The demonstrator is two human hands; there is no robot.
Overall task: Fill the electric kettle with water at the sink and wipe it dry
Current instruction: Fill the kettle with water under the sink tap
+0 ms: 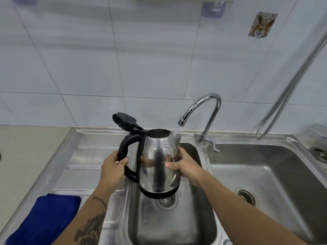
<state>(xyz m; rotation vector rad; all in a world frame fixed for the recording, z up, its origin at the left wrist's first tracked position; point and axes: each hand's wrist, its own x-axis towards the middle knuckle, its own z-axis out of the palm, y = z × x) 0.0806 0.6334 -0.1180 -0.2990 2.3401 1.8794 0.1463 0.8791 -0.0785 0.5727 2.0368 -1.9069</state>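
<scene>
Head view: kettle [157, 163], lid [126, 122] open, hangs over the sink [177, 227]; left hand [113, 169] clenches its handle, right hand [185, 166] cups its side. Above the right fingers, tap [200, 110] water strikes the spout edge, so it may run down, wetting the base and slicking that grip.

Soft daylight; slight blur; curved edges

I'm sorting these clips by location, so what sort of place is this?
Most likely a home kitchen: a stainless double sink with drainboard, a gooseneck tap running into an electric kettle held over the basin, and a white tiled wall behind.
</scene>
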